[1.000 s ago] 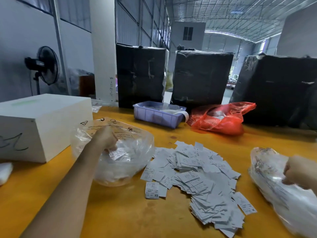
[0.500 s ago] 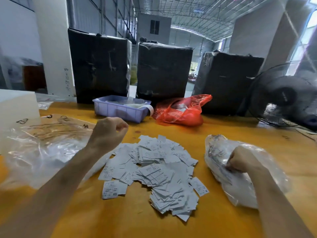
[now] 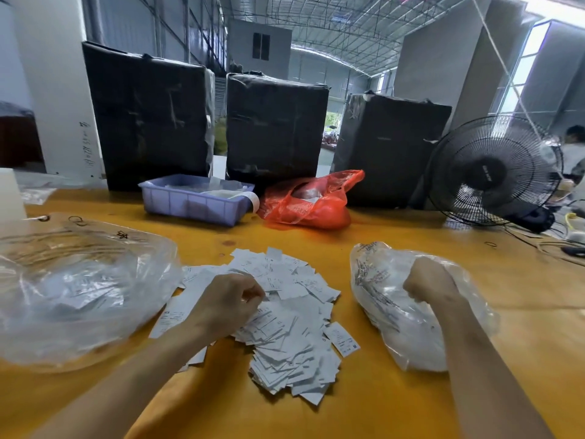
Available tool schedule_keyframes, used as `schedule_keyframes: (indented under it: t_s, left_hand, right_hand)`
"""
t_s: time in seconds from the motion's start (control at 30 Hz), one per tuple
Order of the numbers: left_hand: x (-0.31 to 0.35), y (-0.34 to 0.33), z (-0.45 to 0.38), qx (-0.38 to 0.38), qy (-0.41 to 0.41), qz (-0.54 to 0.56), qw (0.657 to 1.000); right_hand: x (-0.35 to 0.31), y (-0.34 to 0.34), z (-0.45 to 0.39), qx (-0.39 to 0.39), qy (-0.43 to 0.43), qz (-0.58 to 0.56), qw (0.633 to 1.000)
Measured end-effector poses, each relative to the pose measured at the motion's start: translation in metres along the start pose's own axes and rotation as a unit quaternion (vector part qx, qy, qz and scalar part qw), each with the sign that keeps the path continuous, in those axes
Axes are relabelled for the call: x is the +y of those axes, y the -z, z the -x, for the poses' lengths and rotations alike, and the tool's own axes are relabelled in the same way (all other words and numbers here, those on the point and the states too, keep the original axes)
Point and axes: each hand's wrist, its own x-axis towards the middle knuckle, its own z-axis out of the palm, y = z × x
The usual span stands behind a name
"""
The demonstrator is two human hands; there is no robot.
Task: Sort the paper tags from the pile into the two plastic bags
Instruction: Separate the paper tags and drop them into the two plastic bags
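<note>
The yellow table [image 3: 395,403] carries all items observed. At its far edge stand three black-wrapped cartons [image 3: 152,115], with a black fan [image 3: 493,171] at the far right. In front of the cartons sit a lavender plastic bin [image 3: 193,201] and, just beside it to the right, a red plastic bag [image 3: 311,201].

The left clear plastic bag [image 3: 79,289] lies at the left of the table, slumped and wide, with white tags visible inside. The right clear plastic bag [image 3: 395,312] lies at the right, smaller and bunched, also holding tags. Between the two bags lies the pile of paper tags [image 3: 285,327], loosely spread, white with dark print; one tag [image 3: 343,339] lies apart at the pile's right edge.

The left hand [image 3: 224,307] rests over the left part of the pile, fingers curled inward with the tips drawn together at the tags; whether it pinches a tag cannot be determined. The right hand [image 3: 429,283] is on top of the right clear plastic bag, well apart from the pile, fingers curled into a fist and gripping the bag's plastic.
</note>
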Motion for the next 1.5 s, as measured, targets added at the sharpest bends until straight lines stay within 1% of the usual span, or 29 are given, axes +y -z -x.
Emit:
schedule_keyframes:
  t_s: [0.07,0.1,0.13,0.17,0.2,0.23,0.27,0.3,0.33,0.4,0.43,0.5,0.57,0.67,0.73,0.77,0.87,0.93,1.0,1.07,1.17,1.27,1.33,1.4,1.47,1.5]
  left_hand:
    - [0.001,-0.001,-0.001,0.014,0.015,0.019,1.0]
    - [0.003,-0.002,-0.002,0.024,0.024,0.033,0.999]
    - [0.004,-0.002,-0.002,0.032,0.037,0.054,0.997]
    - [0.006,-0.002,-0.003,0.036,0.055,0.084,0.994]
    - [0.009,-0.001,-0.004,0.033,0.078,0.13,0.988]
    - [0.012,0.0,-0.005,0.024,0.106,0.197,0.974]
    - [0.016,0.001,-0.005,0.009,0.138,0.278,0.95]
    - [0.02,0.003,-0.006,-0.008,0.169,0.353,0.92]
    - [0.023,0.005,-0.007,-0.027,0.194,0.411,0.89]
    - [0.024,0.01,-0.007,-0.065,0.222,0.482,0.845]
    - [0.023,0.012,-0.008,-0.075,0.227,0.501,0.832]
    - [0.022,0.016,-0.008,-0.061,0.225,0.519,0.822]
    - [0.018,0.015,-0.008,-0.032,0.224,0.523,0.822]
    - [0.013,0.014,-0.006,-0.022,0.248,0.53,0.811]
    - [0.011,0.015,-0.006,-0.012,0.259,0.525,0.81]
    - [0.011,0.015,-0.006,-0.005,0.26,0.512,0.819]
    - [0.011,0.017,-0.006,0.017,0.253,0.434,0.865]
    - [0.01,0.016,-0.006,0.022,0.253,0.398,0.881]
    - [0.01,0.016,-0.006,0.021,0.25,0.398,0.883]
    - [0.009,0.015,-0.006,0.018,0.245,0.414,0.877]
    - [0.008,0.014,-0.008,0.022,0.257,0.442,0.859]
    - [0.009,0.011,-0.009,0.033,0.265,0.47,0.842]
    - [0.01,0.012,-0.009,0.047,0.273,0.507,0.816]
    - [0.01,0.014,-0.009,0.024,0.289,0.54,0.79]
    - [0.01,0.014,-0.008,-0.018,0.305,0.542,0.783]
    - [0.01,0.013,-0.009,-0.02,0.312,0.543,0.779]
  right_hand:
    - [-0.01,0.012,0.003,0.003,0.019,-0.028,0.999]
    - [-0.017,0.019,0.007,-0.008,0.039,-0.071,0.997]
    - [-0.027,0.026,0.013,-0.035,0.063,-0.153,0.986]
    - [-0.04,0.032,0.022,-0.083,0.086,-0.263,0.957]
    - [-0.053,0.038,0.033,-0.149,0.109,-0.373,0.909]
    - [-0.067,0.042,0.045,-0.222,0.132,-0.458,0.851]
    - [-0.08,0.042,0.056,-0.286,0.149,-0.509,0.798]
    - [-0.091,0.039,0.066,-0.337,0.158,-0.535,0.758]
    - [-0.101,0.033,0.073,-0.373,0.163,-0.543,0.734]
    - [-0.117,0.016,0.083,-0.397,0.16,-0.541,0.724]
    - [-0.123,0.008,0.087,-0.397,0.148,-0.547,0.722]
    - [-0.13,-0.004,0.091,-0.396,0.11,-0.575,0.707]
    - [-0.132,-0.013,0.093,-0.41,0.08,-0.605,0.677]
    - [-0.131,-0.022,0.094,-0.431,0.059,-0.638,0.635]
    - [-0.131,-0.025,0.094,-0.43,0.054,-0.643,0.632]
    - [-0.132,-0.026,0.094,-0.424,0.048,-0.639,0.64]
    - [-0.133,-0.028,0.092,-0.388,0.047,-0.606,0.693]
    - [-0.132,-0.029,0.092,-0.372,0.075,-0.579,0.721]
    - [-0.13,-0.029,0.092,-0.363,0.115,-0.556,0.739]
    - [-0.128,-0.031,0.091,-0.359,0.134,-0.545,0.746]
    - [-0.128,-0.03,0.09,-0.364,0.121,-0.57,0.727]
    - [-0.129,-0.029,0.089,-0.354,0.108,-0.587,0.72]
    - [-0.13,-0.03,0.089,-0.345,0.09,-0.617,0.701]
    - [-0.132,-0.03,0.09,-0.339,0.061,-0.657,0.67]
    - [-0.134,-0.03,0.092,-0.337,0.041,-0.685,0.645]
    - [-0.135,-0.029,0.092,-0.337,0.041,-0.688,0.641]
